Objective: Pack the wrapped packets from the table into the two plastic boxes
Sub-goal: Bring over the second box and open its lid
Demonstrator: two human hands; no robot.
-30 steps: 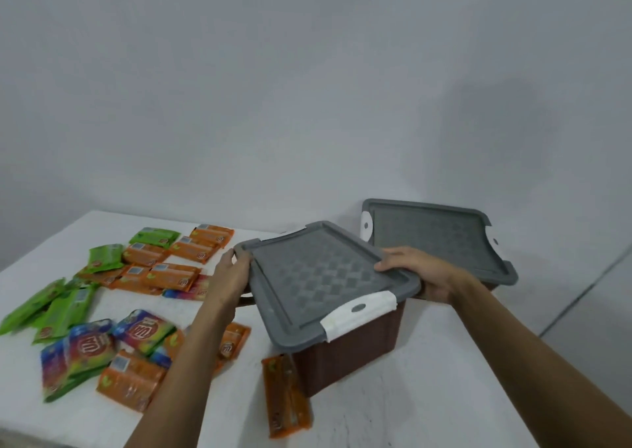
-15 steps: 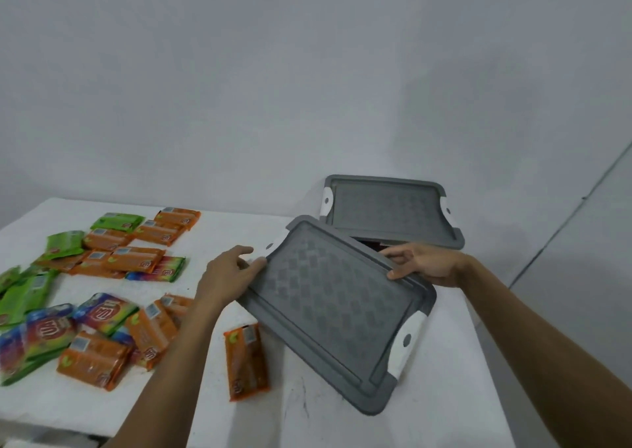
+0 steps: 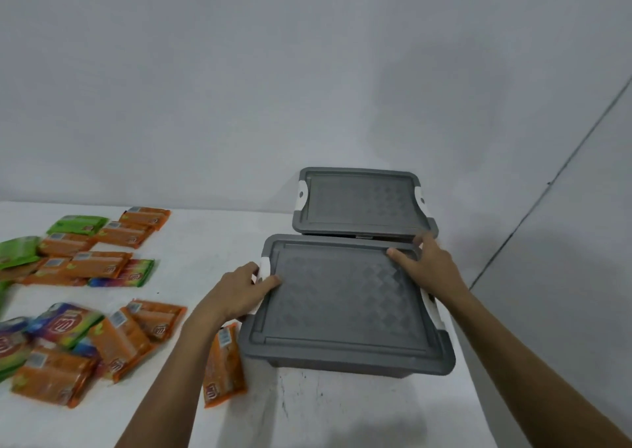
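Two plastic boxes with grey lids and white latches stand on the white table [image 3: 342, 410], one behind the other. The near box [image 3: 345, 307] is squared to the table. My left hand [image 3: 244, 288] grips its left edge at the white latch, thumb on the lid. My right hand [image 3: 425, 262] holds the lid's far right corner, fingers spread over the rim. The far box [image 3: 362, 201] sits closed right behind it. Several orange, green and multicoloured wrapped packets [image 3: 92, 266] lie scattered on the left. One orange packet [image 3: 224, 365] lies just left of the near box.
The grey wall rises right behind the far box. The table's right edge runs close beside both boxes. Bare table surface shows in front of the near box.
The near box has been turned from a skewed angle to sit square and flat, right in front of the far box. Both hands kept hold of its lid edges.
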